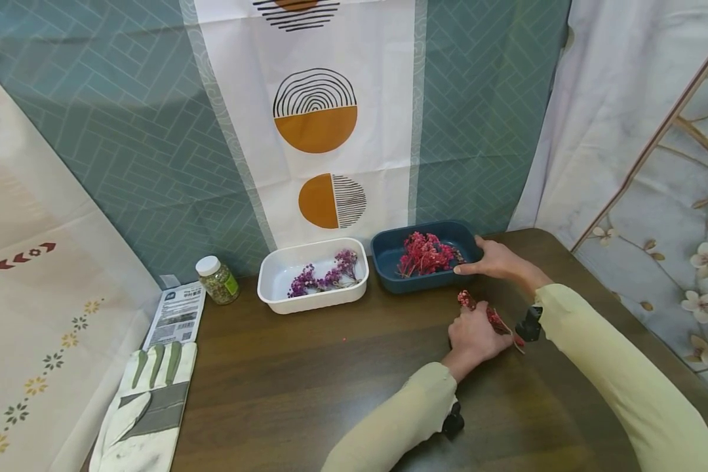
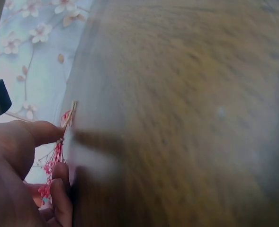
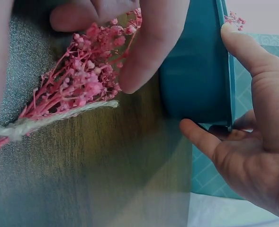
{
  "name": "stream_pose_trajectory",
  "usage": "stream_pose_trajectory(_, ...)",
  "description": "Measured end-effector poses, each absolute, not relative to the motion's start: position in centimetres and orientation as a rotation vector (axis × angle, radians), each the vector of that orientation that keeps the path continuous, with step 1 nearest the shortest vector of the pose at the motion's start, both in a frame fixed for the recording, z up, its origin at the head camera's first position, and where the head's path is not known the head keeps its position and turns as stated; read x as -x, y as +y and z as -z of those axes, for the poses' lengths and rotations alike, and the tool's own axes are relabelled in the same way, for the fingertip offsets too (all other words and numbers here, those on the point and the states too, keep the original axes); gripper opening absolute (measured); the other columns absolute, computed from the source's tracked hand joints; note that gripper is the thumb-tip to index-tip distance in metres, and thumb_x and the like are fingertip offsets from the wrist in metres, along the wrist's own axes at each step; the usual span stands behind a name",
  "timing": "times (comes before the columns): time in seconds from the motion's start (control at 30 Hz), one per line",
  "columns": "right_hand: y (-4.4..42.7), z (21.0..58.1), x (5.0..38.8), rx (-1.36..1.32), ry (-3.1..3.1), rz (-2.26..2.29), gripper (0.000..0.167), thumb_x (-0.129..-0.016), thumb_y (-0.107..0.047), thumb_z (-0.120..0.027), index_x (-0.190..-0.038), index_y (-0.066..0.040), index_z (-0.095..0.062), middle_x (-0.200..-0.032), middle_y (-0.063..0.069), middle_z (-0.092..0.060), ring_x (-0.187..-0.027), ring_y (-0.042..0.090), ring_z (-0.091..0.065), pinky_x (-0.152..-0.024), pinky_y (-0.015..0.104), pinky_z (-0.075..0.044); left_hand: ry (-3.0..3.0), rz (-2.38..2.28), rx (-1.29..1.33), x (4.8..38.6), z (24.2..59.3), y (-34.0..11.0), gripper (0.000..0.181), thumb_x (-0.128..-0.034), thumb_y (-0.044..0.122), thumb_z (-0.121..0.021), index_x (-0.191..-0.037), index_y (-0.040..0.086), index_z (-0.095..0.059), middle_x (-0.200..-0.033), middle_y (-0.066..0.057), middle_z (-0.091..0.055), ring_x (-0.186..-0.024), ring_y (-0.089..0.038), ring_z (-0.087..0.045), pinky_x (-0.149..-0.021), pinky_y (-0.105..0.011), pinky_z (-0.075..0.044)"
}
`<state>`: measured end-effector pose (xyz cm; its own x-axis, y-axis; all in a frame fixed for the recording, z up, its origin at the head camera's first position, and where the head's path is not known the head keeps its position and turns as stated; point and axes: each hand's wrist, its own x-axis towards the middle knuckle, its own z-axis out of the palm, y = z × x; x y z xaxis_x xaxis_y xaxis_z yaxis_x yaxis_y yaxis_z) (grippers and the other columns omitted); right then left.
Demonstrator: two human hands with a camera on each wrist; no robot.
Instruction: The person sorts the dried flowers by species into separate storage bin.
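Note:
My left hand [image 1: 478, 334] holds a small bunch of dried red-pink flowers [image 1: 466, 300] low over the wooden table, near its right side. Pale twine [image 3: 21, 128] ties the stems in the right wrist view. In the left wrist view, the fingers [image 2: 61, 198] curl by the blossoms while a digit touches the stem end. With its thumb over the rim, my right hand [image 1: 501, 262] grips the right end of a dark blue tray [image 1: 410, 283]. Loose red-pink flowers [image 1: 427, 254] lie inside that tray. Part of the held bunch is hidden by the left hand.
Left of the blue tray stands a white tray [image 1: 313, 303] with purple dried flowers [image 1: 330, 278]. Farther left are a white-capped jar [image 1: 218, 282], a printed packet [image 1: 177, 314] and a white-and-grey work glove [image 1: 147, 406]. Fabric curtains [image 1: 478, 98] hang behind the table.

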<state>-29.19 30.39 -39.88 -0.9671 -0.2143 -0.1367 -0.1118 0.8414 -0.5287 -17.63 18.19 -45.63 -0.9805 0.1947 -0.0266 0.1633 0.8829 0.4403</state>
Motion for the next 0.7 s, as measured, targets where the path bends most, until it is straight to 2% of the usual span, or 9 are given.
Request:
stream_pose_trajectory(0.17, 30.5, 39.8, 29.1, 0.261, 2.825, 0.811, 0.117, -0.086, -0.056, -0.071, -0.15, 0.019, -0.009, -0.151, 0.043, -0.02, -0.137, 0.056, -0.027, -0.107, 0.063, -0.03, 2.963, -0.733, -0.344, 17.9, 45.6, 17.7, 0.044, -0.075, 0.045, -0.086, -0.111, 0.028, -0.068, -0.084, 0.006, -0.06, -0.076, -0.016, -0.062, -0.065, -0.033, -0.051)
stream_pose_trajectory(0.3, 30.5, 39.8, 29.1, 0.261, 2.823, 0.813, 0.117, -0.086, -0.056, -0.071, -0.15, 0.019, -0.009, -0.151, 0.043, -0.02, -0.137, 0.056, -0.027, -0.107, 0.063, -0.03, 2.956, -0.789, -0.348, 18.0, 45.7, 17.4, 0.035, -0.0771, 0.043, -0.085, -0.103, 0.026, -0.069, -0.077, 0.008, -0.06, -0.072, -0.013, -0.062, -0.063, -0.032, -0.051)
stream_pose_trajectory(0.43, 30.4, 39.8, 29.1, 0.253, 2.826, 0.803, 0.117, -0.086, -0.057, -0.071, -0.15, 0.019, -0.009, -0.151, 0.043, -0.019, -0.137, 0.056, -0.027, -0.107, 0.063, -0.03, 2.975, -0.797, -0.356, 17.9, 45.7, 17.2, 0.036, -0.0763, 0.047, -0.085, -0.097, 0.024, -0.067, -0.076, 0.007, -0.058, -0.071, -0.013, -0.062, -0.062, -0.031, -0.051)
stream_pose_trajectory(0.7, 30.4, 39.7, 29.1, 0.245, 2.823, 0.788, 0.118, -0.086, -0.057, -0.071, -0.15, 0.019, -0.009, -0.151, 0.044, -0.019, -0.137, 0.057, -0.026, -0.107, 0.064, -0.03, 2.965, -0.894, -0.381, 17.8, 45.8, 16.7, 0.042, -0.0743, 0.05, -0.086, -0.097, 0.021, -0.065, -0.078, 0.007, -0.057, -0.071, -0.012, -0.06, -0.064, -0.03, -0.051)
